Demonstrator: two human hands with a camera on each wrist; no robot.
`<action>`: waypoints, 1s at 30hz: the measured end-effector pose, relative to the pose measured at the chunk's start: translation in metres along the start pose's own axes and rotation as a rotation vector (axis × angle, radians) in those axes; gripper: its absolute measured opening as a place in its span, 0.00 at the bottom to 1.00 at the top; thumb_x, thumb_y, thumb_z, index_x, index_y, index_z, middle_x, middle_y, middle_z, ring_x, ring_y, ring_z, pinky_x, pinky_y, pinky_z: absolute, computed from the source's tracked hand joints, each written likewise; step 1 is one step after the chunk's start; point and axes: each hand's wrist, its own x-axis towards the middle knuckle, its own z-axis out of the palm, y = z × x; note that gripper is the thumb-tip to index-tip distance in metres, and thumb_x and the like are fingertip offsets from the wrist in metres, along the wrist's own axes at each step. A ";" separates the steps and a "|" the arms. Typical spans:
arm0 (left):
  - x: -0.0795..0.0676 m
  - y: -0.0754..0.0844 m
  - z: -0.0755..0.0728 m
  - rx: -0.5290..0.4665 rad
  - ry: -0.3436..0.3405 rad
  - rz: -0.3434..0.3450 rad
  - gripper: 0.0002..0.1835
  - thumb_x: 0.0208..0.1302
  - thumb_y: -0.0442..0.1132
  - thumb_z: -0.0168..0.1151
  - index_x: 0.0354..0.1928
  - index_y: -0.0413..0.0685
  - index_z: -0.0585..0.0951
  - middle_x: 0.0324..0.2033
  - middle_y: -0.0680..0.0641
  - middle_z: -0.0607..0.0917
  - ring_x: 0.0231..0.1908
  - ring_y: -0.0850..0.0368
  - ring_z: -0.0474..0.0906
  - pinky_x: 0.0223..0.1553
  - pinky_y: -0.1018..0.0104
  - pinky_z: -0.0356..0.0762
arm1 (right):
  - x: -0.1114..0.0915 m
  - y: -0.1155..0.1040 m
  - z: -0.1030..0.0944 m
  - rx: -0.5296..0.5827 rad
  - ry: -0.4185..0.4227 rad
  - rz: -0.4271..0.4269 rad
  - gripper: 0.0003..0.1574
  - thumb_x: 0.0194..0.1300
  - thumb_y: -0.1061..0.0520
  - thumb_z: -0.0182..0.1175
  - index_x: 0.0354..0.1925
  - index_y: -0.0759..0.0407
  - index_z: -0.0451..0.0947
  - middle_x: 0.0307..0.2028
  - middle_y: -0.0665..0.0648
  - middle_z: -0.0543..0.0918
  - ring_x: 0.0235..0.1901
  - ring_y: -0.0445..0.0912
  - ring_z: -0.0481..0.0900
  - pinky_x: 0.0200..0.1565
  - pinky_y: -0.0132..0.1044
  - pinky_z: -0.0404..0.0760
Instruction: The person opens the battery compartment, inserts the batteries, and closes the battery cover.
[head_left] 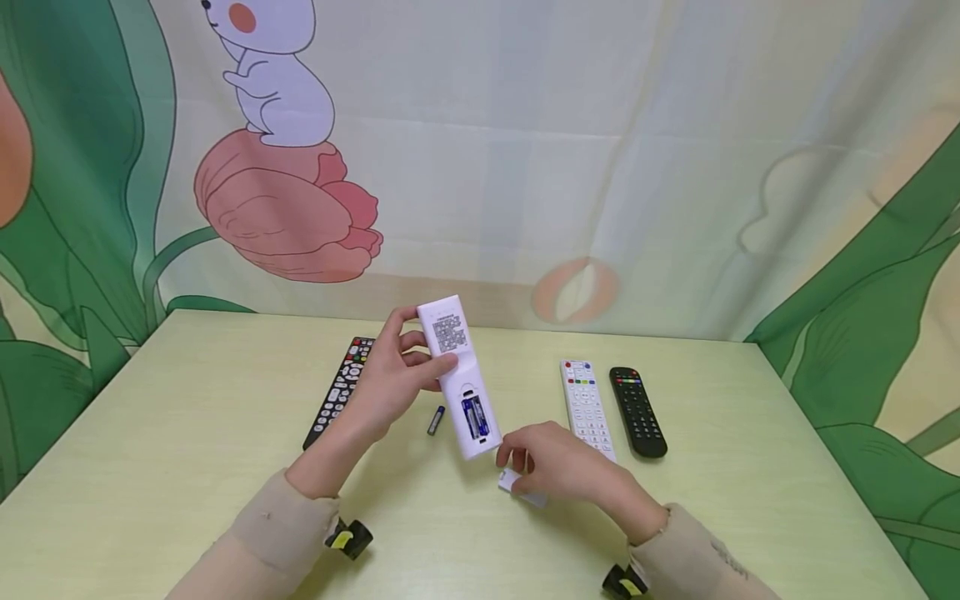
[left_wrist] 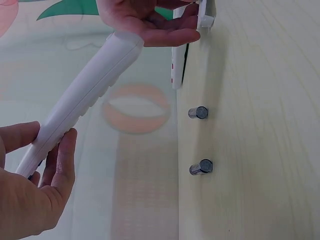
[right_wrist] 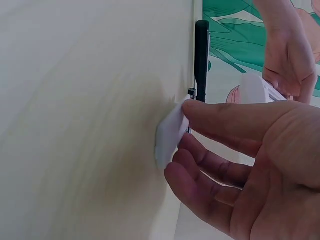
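My left hand (head_left: 393, 375) grips a white remote control (head_left: 475, 375) raised above the table, its back turned up toward the head camera. The battery compartment (head_left: 476, 417) is uncovered, and two blue batteries lie side by side in it. Close to the remote's lower end, my right hand (head_left: 562, 462) pinches a small white battery cover (head_left: 534, 498) between thumb and fingers, low over the table. The right wrist view shows this cover (right_wrist: 170, 132) tilted at the fingertips. In the left wrist view, two loose batteries (left_wrist: 199, 112) are on the table; the head view shows one battery (head_left: 436, 420).
A black remote (head_left: 341, 392) lies at the left, partly behind the left hand. To the right are a white remote (head_left: 583, 400), partly covered by the right hand, and another black remote (head_left: 637, 412). A printed curtain (head_left: 480, 208) hangs behind the pale table (head_left: 225, 400).
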 end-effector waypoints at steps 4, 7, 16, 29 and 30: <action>-0.001 0.001 -0.001 -0.001 -0.007 0.002 0.38 0.65 0.27 0.69 0.72 0.43 0.61 0.48 0.35 0.81 0.40 0.48 0.85 0.38 0.57 0.87 | 0.001 0.001 0.001 -0.009 -0.008 0.006 0.13 0.56 0.67 0.73 0.40 0.56 0.85 0.28 0.47 0.80 0.30 0.42 0.76 0.35 0.37 0.78; -0.002 0.002 -0.001 0.007 -0.010 0.004 0.38 0.66 0.27 0.68 0.72 0.43 0.61 0.49 0.35 0.81 0.41 0.48 0.85 0.38 0.57 0.87 | 0.001 0.001 0.001 -0.005 -0.013 0.012 0.13 0.56 0.67 0.74 0.40 0.56 0.86 0.28 0.47 0.81 0.29 0.42 0.76 0.35 0.36 0.79; -0.003 0.005 -0.001 0.013 -0.015 -0.003 0.37 0.66 0.28 0.68 0.73 0.42 0.60 0.50 0.35 0.81 0.41 0.49 0.85 0.40 0.55 0.87 | 0.000 0.002 -0.002 0.009 -0.008 0.013 0.12 0.57 0.68 0.73 0.36 0.54 0.84 0.27 0.47 0.80 0.29 0.42 0.76 0.32 0.37 0.78; -0.002 0.006 -0.003 0.012 -0.025 -0.011 0.37 0.67 0.28 0.68 0.73 0.43 0.60 0.50 0.35 0.81 0.42 0.48 0.85 0.40 0.54 0.87 | -0.003 0.001 -0.008 0.095 0.008 0.044 0.12 0.59 0.69 0.71 0.35 0.54 0.82 0.28 0.49 0.79 0.29 0.44 0.76 0.27 0.35 0.79; -0.002 0.006 -0.003 0.012 -0.025 -0.012 0.38 0.67 0.28 0.68 0.73 0.43 0.60 0.50 0.35 0.81 0.42 0.48 0.85 0.40 0.54 0.87 | -0.003 0.001 -0.009 0.109 0.007 0.045 0.12 0.59 0.69 0.70 0.35 0.54 0.82 0.28 0.49 0.79 0.28 0.44 0.77 0.27 0.35 0.80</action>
